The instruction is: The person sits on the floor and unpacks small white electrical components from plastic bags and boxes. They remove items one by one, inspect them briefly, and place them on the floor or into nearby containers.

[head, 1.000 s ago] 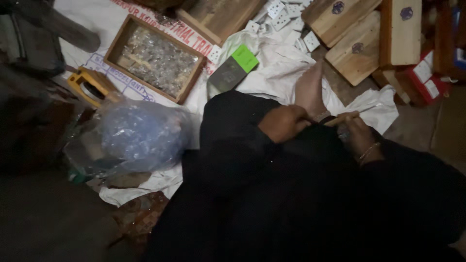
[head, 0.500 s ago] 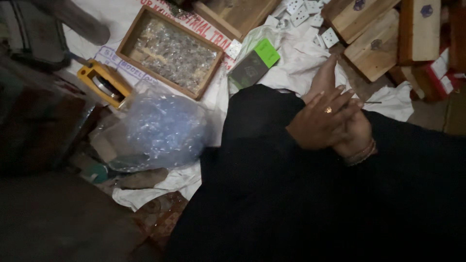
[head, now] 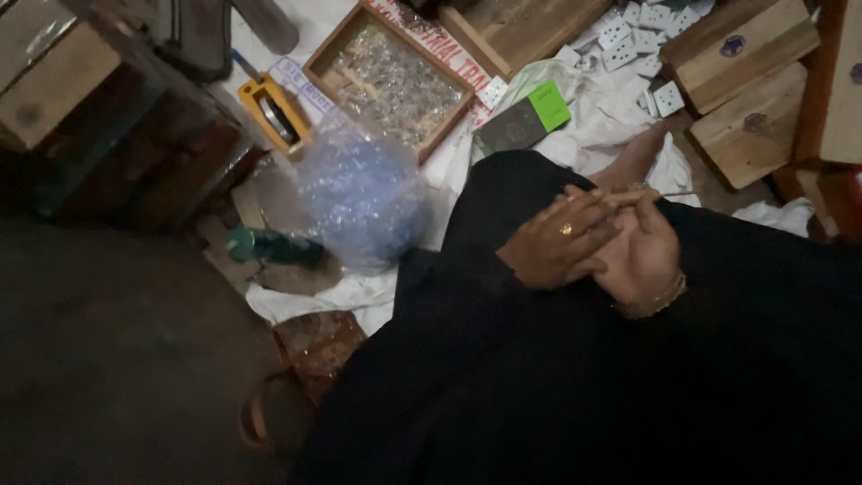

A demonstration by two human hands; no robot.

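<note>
A small wooden-handled tool (head: 634, 195) is held above the lap, w/ both hands clasped close together over black cloth (head: 584, 386). The left hand (head: 558, 247), a ring on one finger, is curled shut around the tool's handle end; the right hand (head: 642, 260), w/ a bangle at the wrist, is cupped against it, fingers closed. Whether the right hand grips the tool itself or some small part under it cannot be told, since the palms hide it. A thin tip is seen poking out to the right of the hands.

The step in hand is judged to be fine work w/ the tool on something small held between the hands, approx. at mid-stage; nothing finished is seen in the grip.

Around the lap, on white sheeting (head: 620, 135) spread over the floor: a shallow wooden tray (head: 388, 79) of small glinting pieces, a clear plastic bag (head: 359, 193) just beside it, a yellow tool (head: 274, 112), a green-and-dark packet (head: 525, 121), white square pieces (head: 646, 40) scattered near wooden blocks (head: 741, 85).

For the next move, a steady hold is called for, w/ the tip kept visible and the hands kept low over the lap so that a dropped piece is caught by the cloth, not lost on the dim floor.
</note>
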